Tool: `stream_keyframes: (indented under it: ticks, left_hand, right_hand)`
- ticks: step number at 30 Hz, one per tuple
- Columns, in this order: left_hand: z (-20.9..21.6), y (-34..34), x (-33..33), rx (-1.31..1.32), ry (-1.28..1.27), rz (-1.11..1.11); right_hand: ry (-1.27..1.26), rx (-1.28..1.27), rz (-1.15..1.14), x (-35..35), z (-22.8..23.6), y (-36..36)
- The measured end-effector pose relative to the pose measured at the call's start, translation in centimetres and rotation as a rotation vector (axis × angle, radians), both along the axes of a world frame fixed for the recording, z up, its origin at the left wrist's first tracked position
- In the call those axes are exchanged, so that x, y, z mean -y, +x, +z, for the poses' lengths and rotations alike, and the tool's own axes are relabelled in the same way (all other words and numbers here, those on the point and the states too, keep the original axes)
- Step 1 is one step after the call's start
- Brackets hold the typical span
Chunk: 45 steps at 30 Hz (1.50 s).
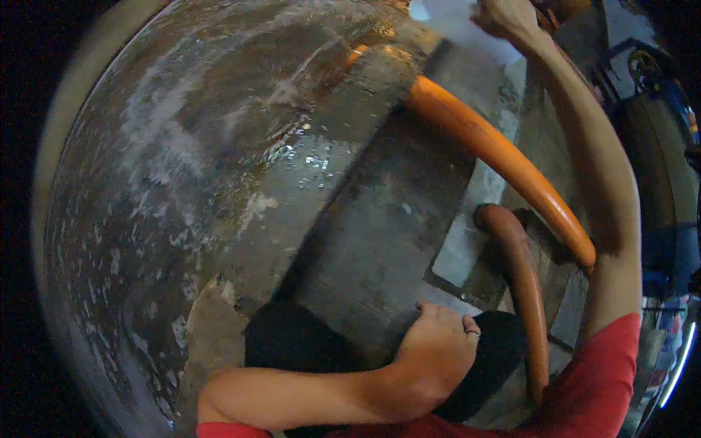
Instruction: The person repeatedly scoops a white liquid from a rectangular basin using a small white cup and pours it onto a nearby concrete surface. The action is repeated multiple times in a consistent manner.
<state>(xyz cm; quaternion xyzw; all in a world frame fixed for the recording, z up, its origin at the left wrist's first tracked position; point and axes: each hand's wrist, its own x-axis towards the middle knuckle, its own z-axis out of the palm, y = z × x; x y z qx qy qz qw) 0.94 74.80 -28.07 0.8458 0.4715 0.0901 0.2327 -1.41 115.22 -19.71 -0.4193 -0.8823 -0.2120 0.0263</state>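
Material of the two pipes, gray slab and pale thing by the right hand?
Bright orange pipe: probably plastic; smooth, glossy, light streak along it.
Browner pipe: likely plastic too; rounded, duller surface.
Gray slab: perhaps concrete or stone; flat, matte, stained.
Pale thing by the right hand: can't tell, too blurred.

Dim one here, the whole scene sunk in murky half-light! A white tube lamp glows at the far right, and there they are, hard little glints scattered over the water, amber ones near the top. Soft sheen along the orange tube, deep shadow down the long edge of the grey slab. The right hand is smeared and soft (plenty of grain, too), and the fisheye bows everything toward black corners.
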Motion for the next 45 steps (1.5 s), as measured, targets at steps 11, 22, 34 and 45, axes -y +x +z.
stream_keyframes:
  ticks: [11, 22, 34, 45]
  left_hand:
    - [1.1, 0.5, -1.7, -0.062, -0.109, -0.063]
    - [-3.7, 4.4, -7.9, -0.205, -0.438, -0.139]
    - [-6.5, 4.7, -9.1, -0.282, -0.535, -0.032]
    - [-3.4, 3.3, -5.1, -0.199, -0.407, -0.056]
  right_hand:
    - [-0.699, -0.004, -0.399, 16.2, -29.3, 36.5]
    - [-0.932, 0.267, -0.783, 17.7, -56.0, 41.7]
    - [-0.758, 0.222, -0.884, 19.0, -62.9, 38.3]
    - [-0.702, -0.527, -0.823, 15.3, -53.1, 40.4]
